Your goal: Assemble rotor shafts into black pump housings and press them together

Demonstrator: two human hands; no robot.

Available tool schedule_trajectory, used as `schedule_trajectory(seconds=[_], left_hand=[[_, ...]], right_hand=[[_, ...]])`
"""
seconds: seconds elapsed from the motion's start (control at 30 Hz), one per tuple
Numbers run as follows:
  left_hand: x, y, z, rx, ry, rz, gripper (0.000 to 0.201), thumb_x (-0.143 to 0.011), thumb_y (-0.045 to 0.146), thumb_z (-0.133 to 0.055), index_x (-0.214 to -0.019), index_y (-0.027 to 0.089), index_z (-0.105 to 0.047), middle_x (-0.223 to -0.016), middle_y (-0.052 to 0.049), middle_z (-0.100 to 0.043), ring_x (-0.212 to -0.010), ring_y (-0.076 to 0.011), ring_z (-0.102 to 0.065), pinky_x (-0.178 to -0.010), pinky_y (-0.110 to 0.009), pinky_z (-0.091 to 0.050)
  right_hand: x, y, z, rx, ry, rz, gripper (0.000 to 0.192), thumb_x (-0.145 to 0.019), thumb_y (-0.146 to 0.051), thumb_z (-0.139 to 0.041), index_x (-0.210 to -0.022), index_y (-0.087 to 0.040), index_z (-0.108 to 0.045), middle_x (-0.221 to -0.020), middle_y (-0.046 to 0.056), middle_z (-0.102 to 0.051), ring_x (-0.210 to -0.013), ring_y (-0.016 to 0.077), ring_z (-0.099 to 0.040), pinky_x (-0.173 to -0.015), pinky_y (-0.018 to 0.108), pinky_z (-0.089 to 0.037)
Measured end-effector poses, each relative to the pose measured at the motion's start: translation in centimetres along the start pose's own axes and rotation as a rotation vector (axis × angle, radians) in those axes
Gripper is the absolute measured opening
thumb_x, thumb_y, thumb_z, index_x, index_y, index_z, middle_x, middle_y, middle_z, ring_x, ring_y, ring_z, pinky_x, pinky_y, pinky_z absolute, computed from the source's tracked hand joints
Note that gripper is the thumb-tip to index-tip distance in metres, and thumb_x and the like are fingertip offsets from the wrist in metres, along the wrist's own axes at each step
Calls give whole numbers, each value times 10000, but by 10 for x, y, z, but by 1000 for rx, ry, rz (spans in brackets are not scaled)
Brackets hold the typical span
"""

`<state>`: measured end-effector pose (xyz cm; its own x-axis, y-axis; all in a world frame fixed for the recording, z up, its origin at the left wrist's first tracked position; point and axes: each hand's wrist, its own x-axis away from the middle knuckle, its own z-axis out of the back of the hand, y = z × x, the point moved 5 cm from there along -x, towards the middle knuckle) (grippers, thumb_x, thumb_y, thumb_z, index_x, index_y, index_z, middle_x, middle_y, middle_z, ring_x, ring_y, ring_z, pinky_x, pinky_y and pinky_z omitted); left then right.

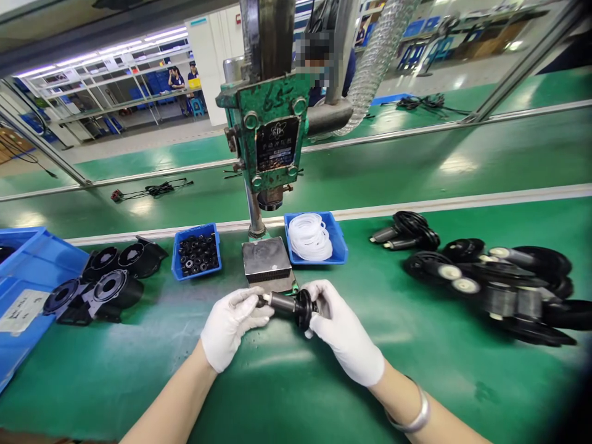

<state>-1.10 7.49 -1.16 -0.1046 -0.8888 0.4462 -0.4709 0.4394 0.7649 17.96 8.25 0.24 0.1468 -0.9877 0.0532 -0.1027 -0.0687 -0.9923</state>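
Observation:
In front of the press, a motor rotor (pixel 283 303) is held nearly level, its grey cylinder pointing left and a black fan wheel (pixel 304 309) at its right end. My right hand (pixel 340 330), in a white glove, grips the fan wheel end between thumb and fingers. My left hand (pixel 234 324), gloved too, pinches a small black ring (pixel 261 300) at the tip of the rotor's shaft; the fingers partly cover it. Just behind the hands are the press's metal block (pixel 266 258) and, above that, its green head (pixel 268 132).
A blue bin of small black rings (pixel 197 254) and a blue bin of white plastic rings (pixel 309 237) flank the press. Black housings (pixel 113 287) lie left, beside a large blue crate (pixel 28 308). Several more rotors (pixel 502 299) are piled right. A person stands behind the press.

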Motion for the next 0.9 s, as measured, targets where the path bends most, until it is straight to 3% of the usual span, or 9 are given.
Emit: schedule_trajectory(seconds=[0.23, 0.37, 0.5, 0.73, 0.9], left_hand=[[-3, -4, -4, 110, -71, 1, 452, -593, 336, -930, -892, 105, -683, -786, -22, -625, -602, -66, -587, -557, -166, -494], [-4, -8, -6, 129, -98, 17, 481, -583, 383, -931, -876, 115, -660, -759, -7, -584, -581, -44, -543, -539, -149, -448], [-4, -9, -6, 105, -107, -8, 479, -592, 414, -922, -852, 121, -647, -737, 11, -551, -548, -26, -498, -531, -149, -408], [-4, -5, -3, -6, -86, -113, 441, -661, 462, -869, -827, 122, -643, -699, 22, -527, -514, -29, -446, -519, -170, -362], [-3, 0, -4, -66, -54, -202, 423, -663, 475, -860, -810, 138, -651, -702, 15, -547, -547, -56, -463, -544, -194, -366]], right_hand=[[2, -1, -4, -20, -45, 9, 263, -647, -203, -560, -840, -231, -385, -820, -13, -418, -664, 146, -441, -497, 242, -421], [3, 0, -7, 25, -59, 70, 237, -673, -194, -552, -838, -232, -386, -806, -16, -410, -657, 149, -431, -531, 260, -415], [5, -6, -6, 217, -7, 223, 266, -620, -114, -467, -847, -234, -398, -822, -2, -418, -723, 175, -447, -644, 297, -427], [22, -38, -13, 650, -26, 664, 389, -573, -16, -477, -871, -240, -364, -1035, 68, -436, -883, 224, -503, -760, 342, -439], [20, -33, -11, 593, 0, 612, 374, -597, -20, -470, -872, -246, -355, -979, 56, -447, -863, 222, -508, -764, 348, -447]])
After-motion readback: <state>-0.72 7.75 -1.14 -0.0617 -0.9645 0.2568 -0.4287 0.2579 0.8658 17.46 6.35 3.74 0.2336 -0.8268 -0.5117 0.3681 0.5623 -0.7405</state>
